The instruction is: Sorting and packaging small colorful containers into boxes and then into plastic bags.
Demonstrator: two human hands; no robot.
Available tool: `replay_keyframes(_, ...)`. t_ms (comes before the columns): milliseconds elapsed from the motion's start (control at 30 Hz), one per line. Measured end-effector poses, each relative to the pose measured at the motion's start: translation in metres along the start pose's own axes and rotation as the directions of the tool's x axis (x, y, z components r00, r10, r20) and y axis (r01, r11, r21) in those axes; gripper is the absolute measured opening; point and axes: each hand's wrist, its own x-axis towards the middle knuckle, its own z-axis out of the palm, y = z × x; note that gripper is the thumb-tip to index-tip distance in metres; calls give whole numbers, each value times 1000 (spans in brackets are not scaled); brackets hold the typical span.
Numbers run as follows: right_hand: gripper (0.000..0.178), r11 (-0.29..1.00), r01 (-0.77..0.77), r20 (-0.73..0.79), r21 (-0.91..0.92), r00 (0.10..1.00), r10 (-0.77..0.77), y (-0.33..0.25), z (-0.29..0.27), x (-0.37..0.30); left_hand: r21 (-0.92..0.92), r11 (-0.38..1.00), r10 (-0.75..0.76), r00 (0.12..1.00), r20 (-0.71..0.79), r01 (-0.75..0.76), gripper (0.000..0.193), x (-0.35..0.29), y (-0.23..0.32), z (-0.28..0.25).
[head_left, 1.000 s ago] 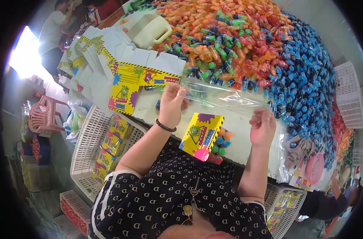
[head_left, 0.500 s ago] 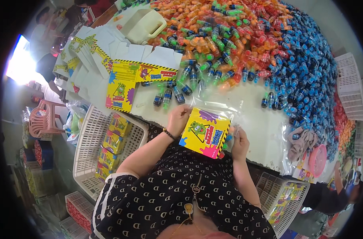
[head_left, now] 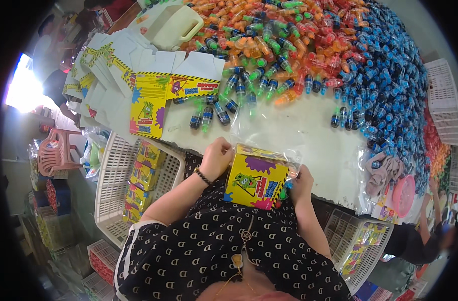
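Both bare hands have come down since one second ago: the left hand (head_left: 216, 161) and the right hand (head_left: 301, 184) were stretching the clear thin plastic film (head_left: 269, 134) beyond the box, and now they stand at its two sides. This yellow printed cardboard box (head_left: 251, 178) has also tipped, so its narrow far side is seen.

Largest is the white flat tabletop (head_left: 324, 143). A high heap of small plastic bottles (head_left: 309, 45), orange, red, green and blue, covers its far part and follows its right edge. Below the near edge, toward the left, stands a white lattice plastic basket (head_left: 108, 183) with yellow packs; a similar white plastic basket (head_left: 372, 258) is below on the right. Flat white-and-yellow cardboard cartons (head_left: 147, 103) lie along the left edge, and behind them is a cream plastic jug (head_left: 171, 25).

The box is just in front of the near edge, between the hands. The film spreads from its far side over this edge – how much of the box it covers, I cannot tell. The left hand, with curled fingers, pinches the film near the box's far left corner. The right hand has bent fingers at the right side, beside some coloured bottle caps (head_left: 288, 184) – its fingertips are partly hidden, so I cannot tell whether it pinches.
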Motion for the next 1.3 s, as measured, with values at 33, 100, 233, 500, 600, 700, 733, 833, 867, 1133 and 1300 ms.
replay_keyframes(33,14,1000,-5,4,0,1000,5,-2,-2,-3,22,1000,-12,999,38,12,14,-7,7,-6)
replay_keyframes(100,12,972,50,103,-229,994,-27,-6,-5,-9,44,999,-29,997,77,25,13,-17,7,-12)
replay_keyframes(233,13,776,537,70,-329,834,-548,-1,-9,-15,254,836,489,870,59,-487,17,-31,4,-19)
replay_keyframes(500,22,725,627,-66,-284,742,-667,1,-13,-23,244,779,582,811,62,-577,19,-34,10,-29)
replay_keyframes(600,23,668,679,-45,-303,690,-722,18,-14,-30,278,688,663,736,136,-671,19,-50,-8,-30)
replay_keyframes(700,25,681,649,-32,-339,716,-698,28,-7,-24,265,743,613,784,96,-614,21,-49,-14,-19)
replay_keyframes(733,25,683,648,-31,-337,717,-696,29,-4,-21,273,784,569,821,41,-557,21,-48,-10,-15)
replay_keyframes(833,20,703,593,20,-393,769,-638,27,0,-12,267,809,514,851,110,-523,20,-36,-2,-13)
replay_keyframes(867,18,699,610,54,-374,766,-640,24,-3,-13,268,809,515,850,107,-524,20,-38,1,-16)
replay_keyframes(1133,22,699,653,284,-293,757,-588,25,-23,-37,331,801,408,860,307,-498,19,-74,0,-36)
replay_keyframes(1300,20,686,703,245,-188,710,-660,26,-23,-54,353,733,350,767,537,-582,20,-92,-8,-52)
